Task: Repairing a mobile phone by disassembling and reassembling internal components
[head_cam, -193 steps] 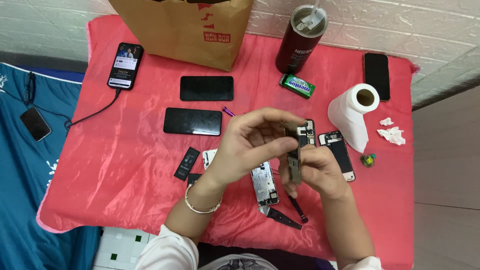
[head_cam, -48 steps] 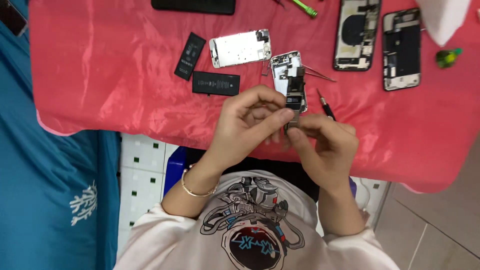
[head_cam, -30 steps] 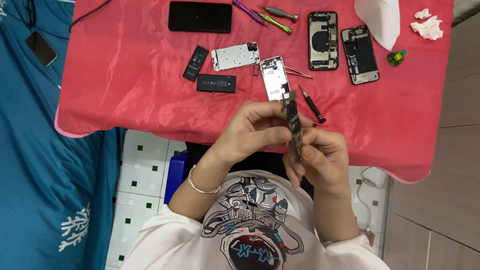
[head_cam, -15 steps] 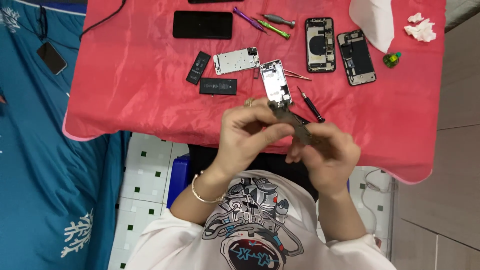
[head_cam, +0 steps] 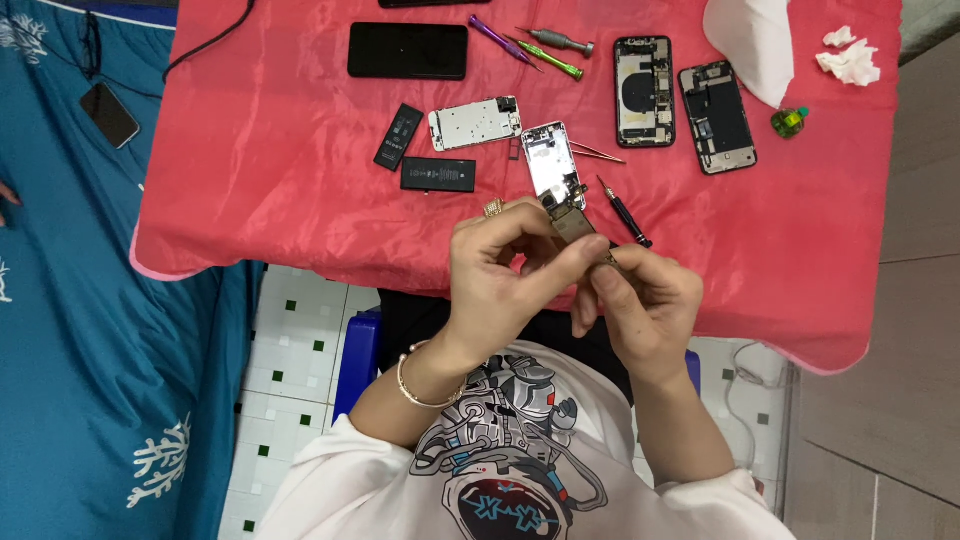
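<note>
Both hands meet just off the near edge of a red cloth-covered table (head_cam: pixel 280 190). My left hand (head_cam: pixel 505 275) and my right hand (head_cam: pixel 640 305) pinch a small brownish phone circuit board (head_cam: pixel 573 222) between their fingertips. Just beyond the board a silver inner phone frame (head_cam: pixel 550 160) lies on the cloth. A dark screwdriver (head_cam: pixel 625 213) rests to its right. Two black batteries (head_cam: pixel 437 174) and a white phone plate (head_cam: pixel 475 123) lie to the left.
Two opened phone bodies (head_cam: pixel 645 90) (head_cam: pixel 717 117) lie at the far right, beside a paper roll (head_cam: pixel 755 40), crumpled tissue (head_cam: pixel 848 58) and a small green bottle (head_cam: pixel 789 122). A black phone (head_cam: pixel 407 50) and green and purple tools (head_cam: pixel 535 50) sit further back. Blue fabric (head_cam: pixel 90 300) covers the left.
The view has shifted and the table now sits higher in frame. My hands stay together on the board, which is now tilted with its end toward the silver frame.
</note>
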